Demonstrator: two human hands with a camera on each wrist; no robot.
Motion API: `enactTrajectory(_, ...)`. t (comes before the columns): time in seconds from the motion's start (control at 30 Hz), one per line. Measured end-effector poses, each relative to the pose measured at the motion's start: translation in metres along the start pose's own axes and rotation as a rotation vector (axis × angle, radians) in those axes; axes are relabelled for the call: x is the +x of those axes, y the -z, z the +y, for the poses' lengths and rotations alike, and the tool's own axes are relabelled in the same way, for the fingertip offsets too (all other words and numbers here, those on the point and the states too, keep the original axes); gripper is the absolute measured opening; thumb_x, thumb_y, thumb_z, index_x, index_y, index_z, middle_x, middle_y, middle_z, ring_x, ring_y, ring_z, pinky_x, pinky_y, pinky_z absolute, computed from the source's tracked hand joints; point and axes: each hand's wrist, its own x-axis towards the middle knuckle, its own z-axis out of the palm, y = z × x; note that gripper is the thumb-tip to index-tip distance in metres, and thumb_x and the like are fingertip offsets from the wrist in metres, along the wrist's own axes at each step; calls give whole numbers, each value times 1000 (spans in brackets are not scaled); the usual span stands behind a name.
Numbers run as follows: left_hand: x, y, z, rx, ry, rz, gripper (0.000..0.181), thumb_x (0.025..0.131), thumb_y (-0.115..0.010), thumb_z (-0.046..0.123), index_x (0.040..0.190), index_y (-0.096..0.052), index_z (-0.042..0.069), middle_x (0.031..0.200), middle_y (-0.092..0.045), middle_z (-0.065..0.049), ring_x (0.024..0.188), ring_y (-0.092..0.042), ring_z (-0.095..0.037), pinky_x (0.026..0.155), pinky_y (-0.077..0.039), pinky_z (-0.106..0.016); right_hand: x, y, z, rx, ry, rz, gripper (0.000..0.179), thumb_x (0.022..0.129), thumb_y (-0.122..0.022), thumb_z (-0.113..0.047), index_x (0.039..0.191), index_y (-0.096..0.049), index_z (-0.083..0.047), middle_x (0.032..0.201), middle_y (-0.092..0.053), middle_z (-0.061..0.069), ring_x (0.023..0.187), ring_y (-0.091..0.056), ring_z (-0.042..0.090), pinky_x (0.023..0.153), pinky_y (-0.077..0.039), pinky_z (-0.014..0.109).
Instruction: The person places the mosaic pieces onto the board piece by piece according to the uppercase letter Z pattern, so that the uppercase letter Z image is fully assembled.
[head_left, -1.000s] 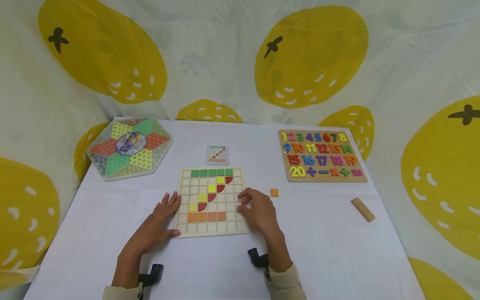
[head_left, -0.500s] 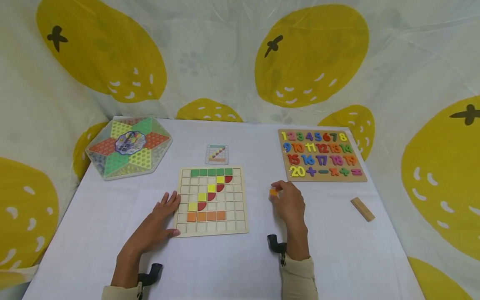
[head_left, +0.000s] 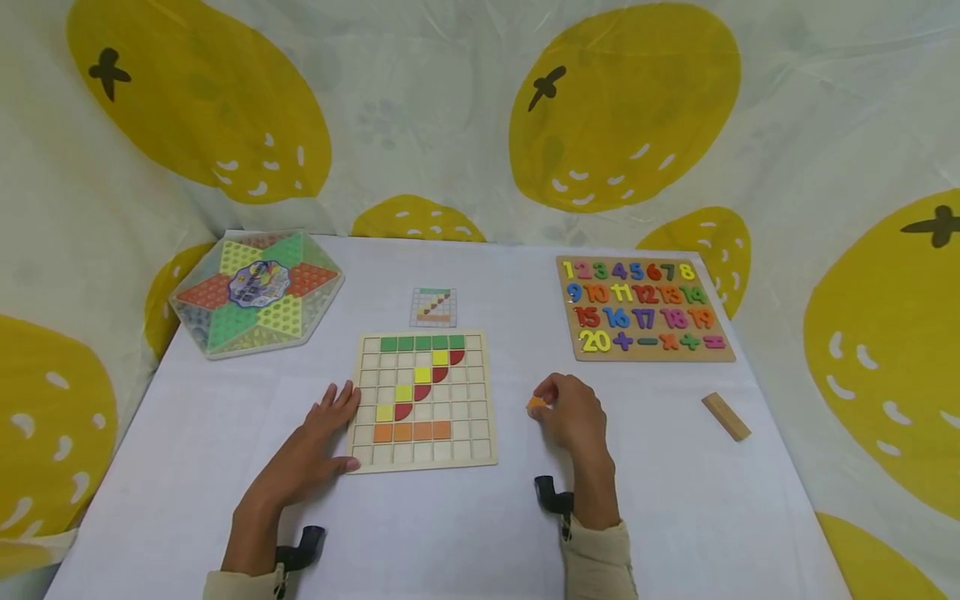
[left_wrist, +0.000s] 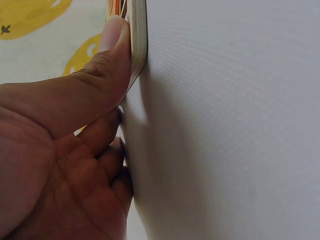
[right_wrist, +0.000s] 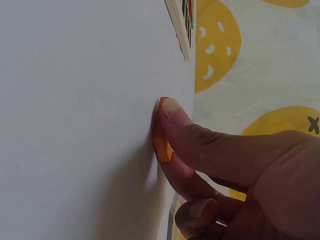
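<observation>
My right hand (head_left: 576, 415) pinches an orange square tile (head_left: 536, 403) between thumb and fingers, to the right of the wooden grid board (head_left: 472, 457). In the right wrist view the orange tile (right_wrist: 163, 136) is held on edge, close over the white cloth. My left hand (head_left: 318, 442) rests at the board's left edge with fingers spread, its thumb (left_wrist: 112, 47) lying on the board's near corner. On the grid sit a row of green squares (head_left: 423, 342), a diagonal of yellow squares (head_left: 423, 375) with red quarter-rounds (head_left: 422, 392), and a row of orange squares (head_left: 412, 432).
A small pattern card (head_left: 433, 307) lies behind the board. A hexagonal Chinese checkers set (head_left: 258, 296) stands back left, and a number puzzle board (head_left: 645, 308) back right. A wooden block (head_left: 726, 417) lies at the right. A patterned curtain hangs behind the table.
My right hand went from the board's right edge out to the loose orange tile, took hold of it, and has drawn it slightly nearer and leftward. The left hand stays put.
</observation>
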Motion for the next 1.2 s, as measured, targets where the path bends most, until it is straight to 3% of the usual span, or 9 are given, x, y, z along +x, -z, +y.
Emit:
enactTrajectory(0.27,-1,0,0,-17,6,-15,110,79,-91,12,169,-27,14,179,-17,-11,168,-3,-36,137,-7,-58,-12,-9,-11,64,49,-8,22,84,-91,-19,95,-72,-21,80,-62,2,79,-57,22,62,-39,31)
enactTrajectory(0.53,0,0,1,-8,8,-7,111,79,-91,10,169,-27,14,179,-15,-10,168,-2,-37,139,-2,-48,-29,-18,-33,159,168,-46,17,87,-88,-22,90,-72,-23,76,-65,-5,78,-56,19,62,-39,30)
enactTrajectory(0.63,1,0,1,-8,7,-2,111,79,-91,10,169,-26,14,179,-16,-11,168,-3,-37,139,-3,-51,-34,-27,-43,169,190,-77,17,87,-88,-21,90,-71,-22,74,-64,-6,78,-57,17,61,-41,29)
enactTrajectory(0.97,3,-2,-4,-21,17,-28,112,79,-91,9,170,-25,13,180,-14,-9,168,-1,-36,139,-1,-49,-42,-52,-64,71,238,-89,20,88,-87,-21,86,-67,-21,65,-57,-4,65,-53,15,53,-39,27)
enactTrajectory(1.2,2,0,0,-23,2,-19,111,78,-91,11,169,-28,11,179,-16,-13,168,-4,-38,136,-9,-61,-41,-58,-65,37,259,-93,21,87,-88,-20,84,-68,-23,66,-56,-4,65,-52,15,54,-39,27)
